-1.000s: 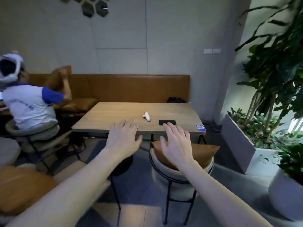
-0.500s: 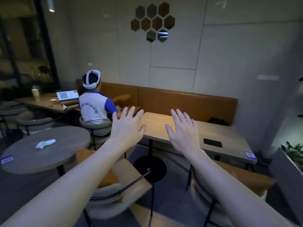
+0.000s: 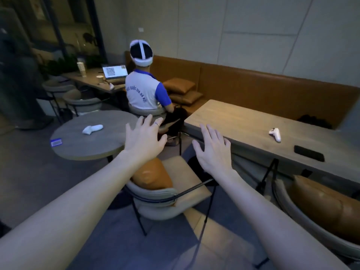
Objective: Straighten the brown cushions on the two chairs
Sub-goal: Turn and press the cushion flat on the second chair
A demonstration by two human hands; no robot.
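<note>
Now, with left hand (image 3: pixel 145 138) and right hand (image 3: pixel 213 152) spread wide and holding nothing, reach down, take the tilted brown cushion (image 3: pixel 151 175) by both edges, set square against the chair (image 3: pixel 159 197) back.

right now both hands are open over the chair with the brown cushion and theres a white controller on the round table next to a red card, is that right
Not quite: the card is blue, not red, as the head view shows. The rest holds: the left hand and right hand are open above the chair with the brown cushion, and a white controller lies on the round table.
</note>
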